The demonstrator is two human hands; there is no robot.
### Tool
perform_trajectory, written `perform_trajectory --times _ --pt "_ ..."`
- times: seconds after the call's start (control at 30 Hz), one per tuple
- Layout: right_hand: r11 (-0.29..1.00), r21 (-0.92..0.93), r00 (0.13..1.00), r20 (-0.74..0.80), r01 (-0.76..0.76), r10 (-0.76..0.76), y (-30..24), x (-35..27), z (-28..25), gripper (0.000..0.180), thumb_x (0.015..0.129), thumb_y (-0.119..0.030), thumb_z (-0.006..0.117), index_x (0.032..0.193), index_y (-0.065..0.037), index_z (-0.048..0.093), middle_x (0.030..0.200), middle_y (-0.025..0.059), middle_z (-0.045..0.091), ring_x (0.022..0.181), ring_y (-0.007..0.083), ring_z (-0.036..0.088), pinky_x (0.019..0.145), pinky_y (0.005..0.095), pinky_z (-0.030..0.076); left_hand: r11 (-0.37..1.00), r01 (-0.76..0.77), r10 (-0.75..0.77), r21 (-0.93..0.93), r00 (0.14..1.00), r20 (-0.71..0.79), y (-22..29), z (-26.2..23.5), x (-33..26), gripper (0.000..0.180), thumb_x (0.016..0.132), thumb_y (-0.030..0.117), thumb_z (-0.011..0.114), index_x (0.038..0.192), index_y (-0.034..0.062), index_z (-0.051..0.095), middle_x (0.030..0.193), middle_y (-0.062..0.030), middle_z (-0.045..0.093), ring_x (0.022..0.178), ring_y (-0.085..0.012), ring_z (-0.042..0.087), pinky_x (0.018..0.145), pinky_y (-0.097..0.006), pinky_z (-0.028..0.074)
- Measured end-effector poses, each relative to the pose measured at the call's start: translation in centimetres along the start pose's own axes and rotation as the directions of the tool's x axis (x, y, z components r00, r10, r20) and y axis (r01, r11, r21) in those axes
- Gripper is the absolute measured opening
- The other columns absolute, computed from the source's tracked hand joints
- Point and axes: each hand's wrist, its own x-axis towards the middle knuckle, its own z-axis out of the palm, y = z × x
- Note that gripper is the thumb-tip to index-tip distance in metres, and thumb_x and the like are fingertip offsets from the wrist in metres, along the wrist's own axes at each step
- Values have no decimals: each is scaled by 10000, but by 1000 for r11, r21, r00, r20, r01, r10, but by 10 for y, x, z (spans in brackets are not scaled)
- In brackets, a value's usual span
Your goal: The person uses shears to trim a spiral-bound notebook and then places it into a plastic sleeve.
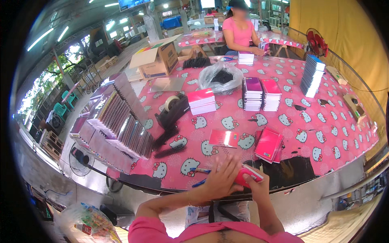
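Observation:
At the table's near edge my right hand (pixel 258 187) grips a small red notebook (pixel 248 175), thumb on its cover. My left hand (pixel 222 175) lies flat across the notebook's left part, fingers stretched out and a little blurred, so that side is hidden. Beside the left wrist are a pen (pixel 199 170) and a second blue pen (pixel 198 184). Just beyond my hands lies a single red notebook (pixel 223 138). To its right, a loose pile of red notebooks (pixel 268 144) rests by a black patch on the pink patterned table cover (pixel 229 122).
Tall stacks of spiral notebooks (pixel 121 121) fill the left side, near a black tape dispenser (pixel 172 113). Farther back are more notebook stacks (pixel 252 95), a plastic bag of black pieces (pixel 221 79) and an open carton (pixel 156 60). Across the table, a person in pink (pixel 241 32) handles notebooks.

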Motion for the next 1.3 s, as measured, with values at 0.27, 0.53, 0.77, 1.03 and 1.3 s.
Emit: perform_trajectory --times 0.27,0.53,0.77,1.03,1.3 --pt "975 -218 985 174 44 -5 37 5 -33 297 941 -56 700 1234 -8 700 1038 44 740 929 75 621 839 244 507 977 -145 166 -158 978 126 -30 11 17 318 927 301 674 1154 79 658 1056 -60 675 1007 -226 659 1119 -586 321" --pt "970 -213 968 242 114 -60 52 7 -31 293 950 -33 673 1241 -3 691 994 48 741 899 71 603 802 244 502 955 -43 87 -293 986 139 -28 17 14 296 908 331 699 1096 108 648 1028 -53 659 989 -228 661 1134 -583 312" --pt "993 -116 994 106 27 -15 67 13 -33 303 942 -38 669 1240 15 679 1066 79 740 959 96 616 868 280 516 996 25 -19 -81 997 81 32 54 -35 752 974 543 507 1467 -20 429 1531 -228 413 1452 -385 354 1166 -647 186" --pt "952 -263 971 221 154 -96 53 12 -27 357 911 -35 681 1267 -35 671 963 148 745 867 102 658 800 296 535 1000 14 -13 -21 997 77 22 60 -38 870 969 608 476 1474 -93 370 1558 -310 316 1490 -442 254 1142 -711 93" --pt "939 -319 978 193 133 -73 51 11 -28 341 890 -45 697 1231 -41 688 935 187 729 781 174 692 739 321 541 999 -34 30 25 990 136 23 61 -33 905 975 636 431 1473 -115 348 1576 -325 272 1491 -482 223 1147 -711 66"
